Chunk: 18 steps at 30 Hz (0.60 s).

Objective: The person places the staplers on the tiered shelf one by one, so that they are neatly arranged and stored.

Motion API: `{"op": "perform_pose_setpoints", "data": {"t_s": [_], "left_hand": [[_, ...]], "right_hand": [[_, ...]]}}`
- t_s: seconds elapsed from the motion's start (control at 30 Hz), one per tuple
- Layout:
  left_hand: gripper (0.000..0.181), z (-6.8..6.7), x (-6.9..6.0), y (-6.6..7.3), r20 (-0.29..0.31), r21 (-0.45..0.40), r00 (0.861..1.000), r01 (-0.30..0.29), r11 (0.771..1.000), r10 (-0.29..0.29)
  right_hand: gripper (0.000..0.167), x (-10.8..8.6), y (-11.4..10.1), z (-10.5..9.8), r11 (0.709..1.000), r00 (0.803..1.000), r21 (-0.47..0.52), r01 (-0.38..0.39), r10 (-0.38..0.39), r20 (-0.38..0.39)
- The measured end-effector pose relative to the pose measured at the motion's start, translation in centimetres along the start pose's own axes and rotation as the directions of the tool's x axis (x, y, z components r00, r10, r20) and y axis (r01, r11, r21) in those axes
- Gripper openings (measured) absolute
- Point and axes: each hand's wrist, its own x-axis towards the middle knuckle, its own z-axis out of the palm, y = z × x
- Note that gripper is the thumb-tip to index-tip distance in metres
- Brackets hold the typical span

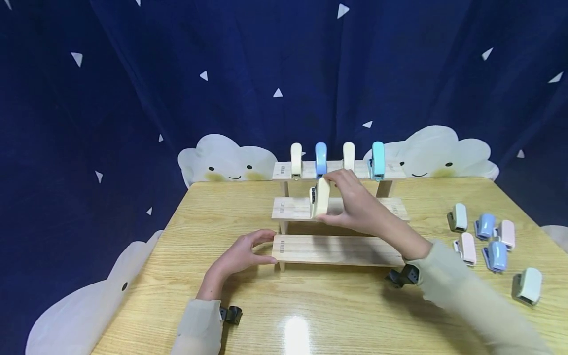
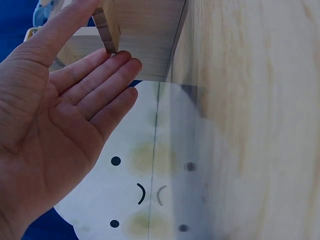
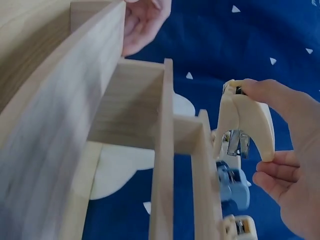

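My right hand (image 1: 352, 204) pinches a cream stapler (image 1: 322, 198) between thumb and fingers, over the middle tier of a three-tier wooden rack (image 1: 337, 249). The right wrist view shows that stapler (image 3: 245, 120) from its side, metal parts visible in its opening. My left hand (image 1: 246, 251) is at the left end of the lowest tier, thumb at the front edge and fingers at the back. Along the top tier stand a cream stapler (image 1: 296, 160), a blue stapler (image 1: 321, 160), another cream stapler (image 1: 348, 155) and a turquoise stapler (image 1: 377, 160).
Several staplers lie on the table's right side: white (image 1: 460, 217), blue (image 1: 485, 226), pink (image 1: 507, 234), and a white one (image 1: 529, 286) nearer the front. Behind the wooden table (image 1: 213, 207) hangs a dark blue curtain (image 1: 248, 49) with white triangles and clouds.
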Motion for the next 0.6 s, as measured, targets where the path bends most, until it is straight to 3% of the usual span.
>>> {"op": "perform_pose_setpoints", "data": {"t_s": [0.27,0.6], "left_hand": [[0.075,0.0,0.1,-0.2,0.002,-0.018,1.000,-0.016,1.000,0.016],[0.076,-0.1,0.0,0.0,0.000,-0.015,1.000,-0.006,1.000,0.006]], "right_hand": [[0.080,1.3,-0.9,2.0,0.999,0.995,-0.004,-0.049,0.049,0.091],[0.084,2.1,-1.0,3.6,0.992,0.972,0.000,-0.129,0.127,0.200]]}}
